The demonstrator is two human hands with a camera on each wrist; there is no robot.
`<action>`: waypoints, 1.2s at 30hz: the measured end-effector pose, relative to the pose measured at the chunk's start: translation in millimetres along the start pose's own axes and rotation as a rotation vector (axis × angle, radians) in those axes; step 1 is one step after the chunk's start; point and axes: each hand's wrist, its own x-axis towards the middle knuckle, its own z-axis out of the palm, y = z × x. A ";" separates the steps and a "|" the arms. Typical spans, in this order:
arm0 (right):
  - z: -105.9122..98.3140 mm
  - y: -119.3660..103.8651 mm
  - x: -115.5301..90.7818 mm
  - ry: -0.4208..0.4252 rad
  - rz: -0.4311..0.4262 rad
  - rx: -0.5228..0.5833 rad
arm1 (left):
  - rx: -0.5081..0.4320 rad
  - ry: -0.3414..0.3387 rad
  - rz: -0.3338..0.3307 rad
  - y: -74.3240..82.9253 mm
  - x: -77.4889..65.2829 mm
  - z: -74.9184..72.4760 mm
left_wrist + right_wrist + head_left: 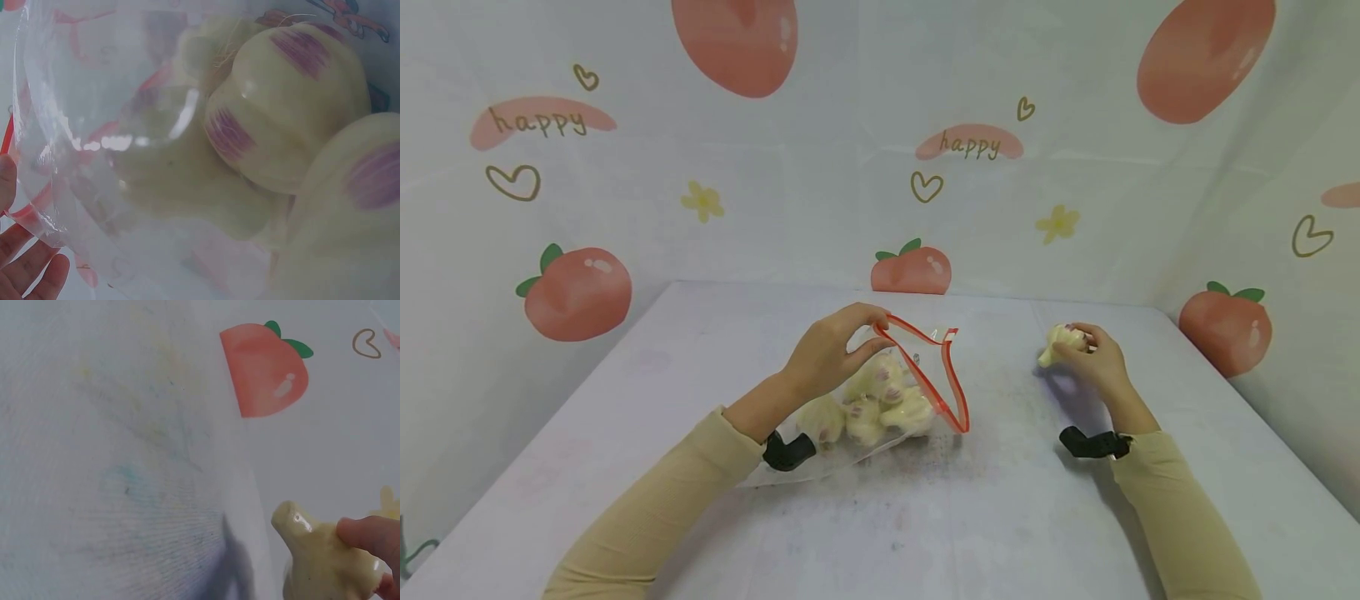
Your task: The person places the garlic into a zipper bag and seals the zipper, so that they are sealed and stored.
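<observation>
Bag rim [958,393] pinched by left fingers [867,313] — garlic bulbs [865,418] bagged below them; one unbagged bulb [1060,343] gripped by right fingers [1097,333].

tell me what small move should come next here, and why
Probably carry the garlic bulb leftward to the mouth of the clear bag: the right hand already grips the bulb, the left hand pinches the bag's red rim, the mouth gapes toward the bulb's side, and other bulbs lie inside.
</observation>
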 end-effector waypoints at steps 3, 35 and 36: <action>-0.3 -3.6 -2.0 -0.011 -0.010 0.008 | -0.002 0.000 -0.002 0.4 0.1 -0.1; 0.9 -36.0 -15.0 -0.105 -0.083 -0.005 | -0.022 -0.014 -0.023 -0.2 -0.8 0.2; 0.7 -37.0 -15.5 -0.106 -0.082 -0.008 | -0.024 -0.014 -0.023 -0.1 -0.8 0.2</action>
